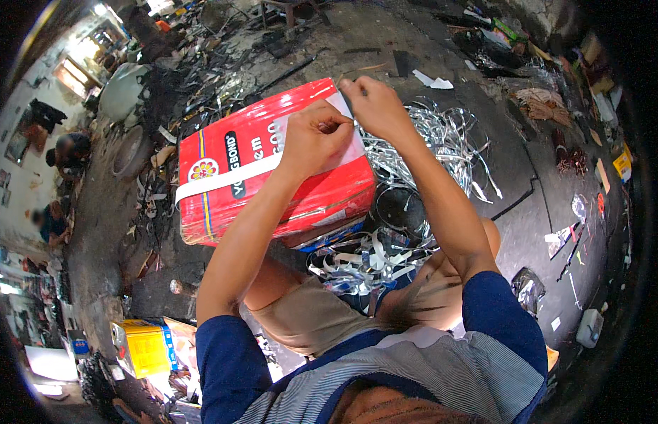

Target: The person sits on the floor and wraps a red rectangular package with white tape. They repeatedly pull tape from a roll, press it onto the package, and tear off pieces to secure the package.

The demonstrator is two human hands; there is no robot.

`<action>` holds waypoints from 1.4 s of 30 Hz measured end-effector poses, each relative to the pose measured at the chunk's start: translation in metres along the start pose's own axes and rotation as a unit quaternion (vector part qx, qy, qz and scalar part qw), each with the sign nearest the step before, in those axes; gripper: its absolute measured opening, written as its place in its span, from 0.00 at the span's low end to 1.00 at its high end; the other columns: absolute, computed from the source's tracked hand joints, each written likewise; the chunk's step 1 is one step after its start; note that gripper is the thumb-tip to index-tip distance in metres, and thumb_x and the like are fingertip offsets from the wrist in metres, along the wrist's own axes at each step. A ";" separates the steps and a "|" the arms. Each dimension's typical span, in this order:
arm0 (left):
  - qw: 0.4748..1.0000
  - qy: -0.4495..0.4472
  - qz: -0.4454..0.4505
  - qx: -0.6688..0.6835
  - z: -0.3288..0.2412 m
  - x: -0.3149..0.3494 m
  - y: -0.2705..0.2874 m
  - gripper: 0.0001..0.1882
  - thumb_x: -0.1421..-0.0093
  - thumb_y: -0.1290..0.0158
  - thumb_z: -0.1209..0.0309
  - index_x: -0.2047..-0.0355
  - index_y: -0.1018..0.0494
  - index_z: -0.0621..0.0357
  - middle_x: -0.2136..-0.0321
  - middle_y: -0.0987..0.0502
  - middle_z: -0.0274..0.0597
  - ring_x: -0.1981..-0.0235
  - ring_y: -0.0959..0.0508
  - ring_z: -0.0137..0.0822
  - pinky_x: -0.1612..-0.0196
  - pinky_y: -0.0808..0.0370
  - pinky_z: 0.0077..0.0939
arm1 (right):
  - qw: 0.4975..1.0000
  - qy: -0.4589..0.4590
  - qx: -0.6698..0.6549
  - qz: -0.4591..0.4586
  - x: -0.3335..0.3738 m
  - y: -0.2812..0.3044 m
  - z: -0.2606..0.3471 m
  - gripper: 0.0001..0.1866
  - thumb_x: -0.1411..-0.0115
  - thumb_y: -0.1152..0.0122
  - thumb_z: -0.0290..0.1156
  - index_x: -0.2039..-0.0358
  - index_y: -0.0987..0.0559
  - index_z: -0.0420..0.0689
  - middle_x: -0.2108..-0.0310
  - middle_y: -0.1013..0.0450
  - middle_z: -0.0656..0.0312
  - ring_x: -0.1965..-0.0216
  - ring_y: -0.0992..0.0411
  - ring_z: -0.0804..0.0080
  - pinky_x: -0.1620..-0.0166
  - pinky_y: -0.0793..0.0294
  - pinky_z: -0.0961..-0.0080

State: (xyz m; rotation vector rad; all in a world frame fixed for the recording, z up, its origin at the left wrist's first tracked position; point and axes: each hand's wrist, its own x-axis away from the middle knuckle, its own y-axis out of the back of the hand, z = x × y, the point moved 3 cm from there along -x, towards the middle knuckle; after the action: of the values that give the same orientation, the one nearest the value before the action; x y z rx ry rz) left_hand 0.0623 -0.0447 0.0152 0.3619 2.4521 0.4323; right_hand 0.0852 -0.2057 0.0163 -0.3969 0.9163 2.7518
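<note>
A red box-shaped container [300, 208], with blue and yellow stripes and a flower mark, lies tilted before my knees. A flat white strip [233, 179] crosses its upper face and runs up to my left hand. My left hand [317, 138] rests over the box, thumb and fingers curled together in a pinch; what lies between them is too small to tell. Just beyond, at the box's far right corner, my right hand [375, 107] is closed with its fingertips pressed together. Whatever it holds is hidden. A pale patch [351, 146] on the box shows beside my left hand.
Shiny silver strips [442, 148] lie tangled right of the box, and more silver strips [375, 261] lie between my legs. A yellow box [146, 346] stands at the lower left. Dark scraps [237, 106] litter the far floor. Two people sit at the far left.
</note>
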 end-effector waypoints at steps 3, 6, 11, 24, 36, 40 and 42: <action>0.999 0.024 -0.008 0.030 0.003 0.002 0.000 0.02 0.47 0.38 0.79 0.72 0.19 0.64 0.73 0.21 0.38 0.73 0.23 0.24 0.71 0.26 0.19 | 0.999 0.007 -0.002 -0.035 0.004 -0.012 -0.014 0.18 0.35 0.46 0.42 0.65 0.18 0.37 0.64 0.21 0.41 0.61 0.21 0.43 0.56 0.24 0.56; 0.999 -0.005 -0.001 -0.041 -0.005 0.002 0.000 0.03 0.47 0.38 0.78 0.71 0.19 0.64 0.73 0.20 0.38 0.73 0.23 0.23 0.71 0.26 0.19 | 0.993 -0.041 -0.102 -0.049 0.012 -0.035 -0.056 0.15 0.38 0.44 0.36 0.66 0.17 0.37 0.63 0.21 0.41 0.58 0.21 0.46 0.53 0.24 0.57; 0.999 0.036 -0.007 -0.033 -0.004 -0.002 0.003 0.04 0.48 0.38 0.75 0.72 0.18 0.63 0.74 0.20 0.37 0.75 0.21 0.25 0.70 0.25 0.20 | 0.987 -0.110 -0.099 -0.063 0.043 -0.092 -0.141 0.14 0.39 0.43 0.36 0.67 0.17 0.38 0.66 0.21 0.42 0.61 0.21 0.46 0.55 0.25 0.58; 0.998 0.067 0.016 -0.015 0.000 -0.006 -0.001 0.02 0.45 0.39 0.78 0.71 0.18 0.64 0.72 0.20 0.37 0.71 0.23 0.23 0.68 0.26 0.19 | 0.961 -0.264 0.077 0.008 0.118 -0.187 -0.328 0.18 0.43 0.45 0.38 0.72 0.18 0.34 0.66 0.22 0.38 0.60 0.23 0.40 0.55 0.24 0.52; 0.999 0.032 0.009 -0.031 -0.001 -0.004 0.000 0.03 0.47 0.39 0.79 0.71 0.17 0.63 0.72 0.20 0.37 0.73 0.22 0.24 0.70 0.27 0.19 | 0.906 -0.403 0.102 0.082 0.163 -0.154 -0.346 0.22 0.44 0.39 0.37 0.55 0.20 0.32 0.53 0.25 0.32 0.48 0.26 0.36 0.46 0.25 0.51; 0.999 0.005 0.020 -0.050 0.001 -0.003 0.002 0.03 0.45 0.39 0.80 0.70 0.17 0.63 0.70 0.19 0.39 0.70 0.21 0.26 0.67 0.25 0.20 | 0.908 -0.379 0.140 0.106 0.164 -0.159 -0.348 0.20 0.42 0.43 0.34 0.55 0.20 0.33 0.52 0.24 0.35 0.49 0.25 0.37 0.45 0.26 0.50; 0.996 -0.025 0.030 -0.075 -0.005 -0.005 0.000 0.04 0.45 0.39 0.80 0.68 0.17 0.63 0.70 0.20 0.40 0.71 0.21 0.28 0.68 0.24 0.21 | 0.906 -0.385 0.151 0.091 0.167 -0.158 -0.352 0.17 0.43 0.43 0.34 0.57 0.19 0.36 0.54 0.22 0.39 0.51 0.23 0.39 0.47 0.24 0.48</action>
State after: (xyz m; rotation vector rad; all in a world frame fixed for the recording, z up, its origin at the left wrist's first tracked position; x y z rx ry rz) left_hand 0.0635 -0.0478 0.0214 0.3778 2.3477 0.6210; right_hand 0.0378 -0.2780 -0.3954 0.8112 1.1318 2.4706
